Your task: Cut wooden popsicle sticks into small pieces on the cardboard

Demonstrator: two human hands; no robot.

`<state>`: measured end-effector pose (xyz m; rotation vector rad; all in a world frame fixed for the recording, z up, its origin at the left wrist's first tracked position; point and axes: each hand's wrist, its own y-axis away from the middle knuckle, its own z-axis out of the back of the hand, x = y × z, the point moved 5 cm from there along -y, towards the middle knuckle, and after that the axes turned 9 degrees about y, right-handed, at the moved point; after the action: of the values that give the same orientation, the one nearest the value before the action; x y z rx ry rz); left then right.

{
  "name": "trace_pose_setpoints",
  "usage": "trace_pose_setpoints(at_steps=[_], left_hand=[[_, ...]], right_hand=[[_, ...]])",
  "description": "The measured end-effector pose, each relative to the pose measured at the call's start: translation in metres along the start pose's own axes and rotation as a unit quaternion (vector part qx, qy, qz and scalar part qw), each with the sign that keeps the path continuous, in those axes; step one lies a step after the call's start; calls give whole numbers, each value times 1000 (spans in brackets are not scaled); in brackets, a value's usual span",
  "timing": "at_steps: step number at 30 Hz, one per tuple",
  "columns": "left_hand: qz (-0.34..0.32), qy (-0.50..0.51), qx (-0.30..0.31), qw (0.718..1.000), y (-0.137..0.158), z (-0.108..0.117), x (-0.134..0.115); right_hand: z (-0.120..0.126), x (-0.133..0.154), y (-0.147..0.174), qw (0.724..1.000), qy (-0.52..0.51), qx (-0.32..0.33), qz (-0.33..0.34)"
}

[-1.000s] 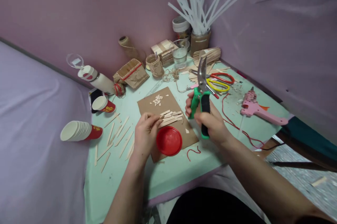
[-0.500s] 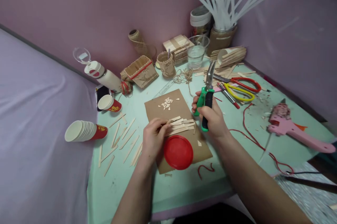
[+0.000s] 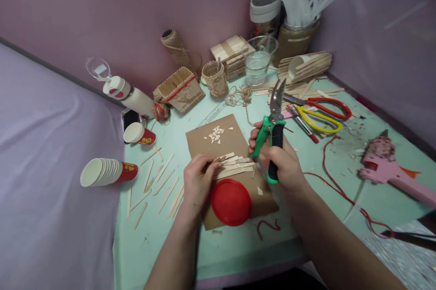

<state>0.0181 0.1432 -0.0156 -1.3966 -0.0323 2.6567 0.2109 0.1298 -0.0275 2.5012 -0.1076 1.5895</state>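
My right hand [image 3: 284,158] is wrapped round the green and black handles of the pruning shears [image 3: 271,133], whose blades point up and away and stand slightly apart. Over the brown cardboard [image 3: 200,142], my left hand [image 3: 199,178] pinches the left ends of several thin wooden craft sticks [image 3: 235,167]; its fingertips partly cover them. Just below the sticks lies a round red lid [image 3: 230,202]. Small cut wood chips [image 3: 217,134] are heaped on the cardboard's far part. One loose chip [image 3: 260,191] rests near its right edge.
Cut sticks [image 3: 166,187] lie left of my left hand, beside stacked paper cups [image 3: 104,172]. Behind stand a woven box [image 3: 182,92], a small pot [image 3: 215,81] and a cup of water [image 3: 257,67]. At right are scissors [image 3: 323,124], red cord [image 3: 330,178] and a pink glue gun [image 3: 388,167].
The shears' handles have spread apart and the blades have parted in my right hand. My left hand keeps its pinch on the sticks. The view has shifted slightly.
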Motion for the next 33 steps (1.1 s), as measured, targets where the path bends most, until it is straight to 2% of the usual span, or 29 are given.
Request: trace_pose_setpoints(at_steps=[9,16,21,25,33], left_hand=[[-9,-5,5,1000,0,1,-1],[-17,-70,26,997,4,-2,4],[-59,-137,44,988,7,-5,0],[-66,-201,75,975,7,-10,-3],[-123,-238,99,958,10,-19,-9]], right_hand=[[-2,-1,2,1000,-8,6,-10],[-2,0,3,1000,-8,3,-17],[-2,-1,5,1000,-4,1,-23],[-2,-2,6,999,-24,5,-27],[-6,6,4,997,-46,1,-61]])
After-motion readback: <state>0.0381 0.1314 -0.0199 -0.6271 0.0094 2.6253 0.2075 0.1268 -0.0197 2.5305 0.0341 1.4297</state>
